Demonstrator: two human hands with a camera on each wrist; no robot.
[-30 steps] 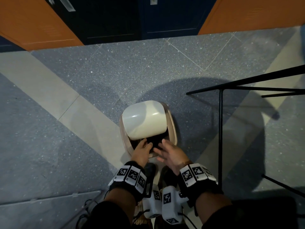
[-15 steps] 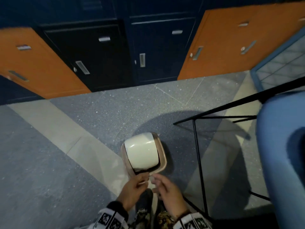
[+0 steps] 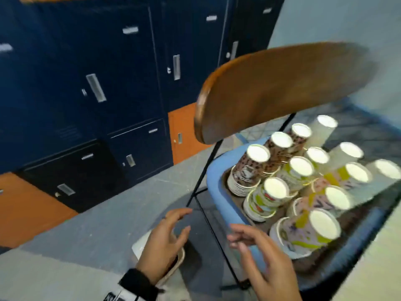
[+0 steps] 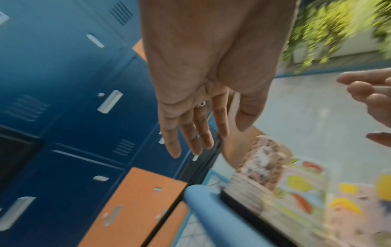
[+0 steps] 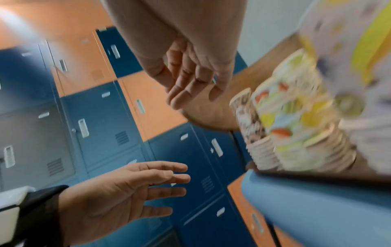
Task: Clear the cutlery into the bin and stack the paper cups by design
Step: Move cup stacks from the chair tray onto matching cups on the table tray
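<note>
Head view: high, angled down toward lockers (image 3: 97,83). Wrist views: close along each palm, tilted upward. Shared by all: blue tray (image 3: 217,192), stacked cups (image 3: 249,170).

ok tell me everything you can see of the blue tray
The tray is light blue with a thick, rounded rim, plastic by the look, and a dark brown inner floor. It sits tilted in the head view, below a wooden chair back. Upside-down stacks of paper cups stand on it, brown-patterned ones at the far corner, fruit-printed and yellow-and-lilac ones nearer. What bears it is hidden. The right hand hovers at its near rim; contact cannot be told.
</note>
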